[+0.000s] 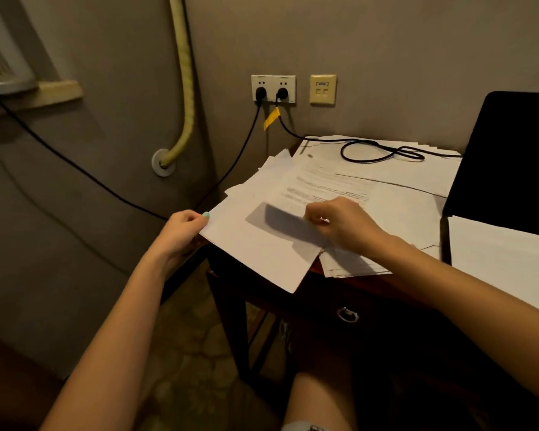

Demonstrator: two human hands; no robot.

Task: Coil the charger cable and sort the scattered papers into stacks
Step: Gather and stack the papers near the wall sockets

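White papers (395,209) lie scattered in overlapping layers across a small dark wooden table (349,283). My left hand (185,227) pinches the left corner of a blank white sheet (262,253) that hangs over the table's front-left edge. Over that sheet's right side, my right hand (339,222) has its fingers curled and pinches a paper edge. A black charger cable (374,149) runs from the wall socket (282,88) and lies in a loose loop on the papers at the back of the table.
A second black cord (75,169) runs from the left socket down and across the wall. A yellowish hose (185,88) enters the wall at left. A black chair back (511,157) stands at right, with white sheets (504,259) in front of it. The table has a drawer knob (347,314).
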